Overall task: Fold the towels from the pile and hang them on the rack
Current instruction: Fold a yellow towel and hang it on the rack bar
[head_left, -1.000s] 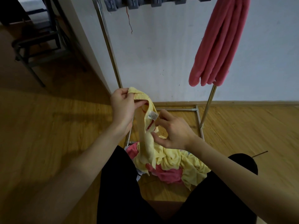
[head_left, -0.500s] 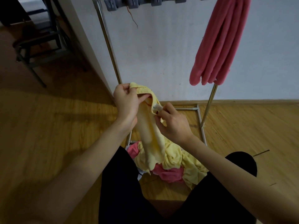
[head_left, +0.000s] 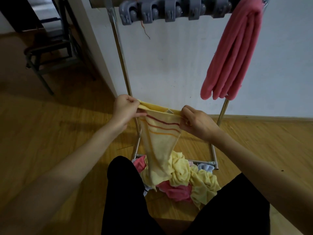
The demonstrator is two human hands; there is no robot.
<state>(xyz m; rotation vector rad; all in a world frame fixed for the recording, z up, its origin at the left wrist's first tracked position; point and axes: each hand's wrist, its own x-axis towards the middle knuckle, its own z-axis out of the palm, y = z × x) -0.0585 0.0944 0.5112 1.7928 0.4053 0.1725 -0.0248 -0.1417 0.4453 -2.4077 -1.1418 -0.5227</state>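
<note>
Wooden flooring (head_left: 50,126) and a white wall (head_left: 169,61) frame a metal rack (head_left: 121,55), where a folded pink towel (head_left: 235,53) hangs at the right end beneath a row of grey clips (head_left: 169,11). Seen from above, a person stretches a yellow towel (head_left: 160,141) with red and orange stripes between both hands, the left hand (head_left: 126,107) and right hand (head_left: 194,122) each with fingers pinched on an upper corner. Its lower end trails into the pile (head_left: 183,180) of yellow, pink and pale blue towels on the floor at the rack's base, between the person's black-clad knees.
</note>
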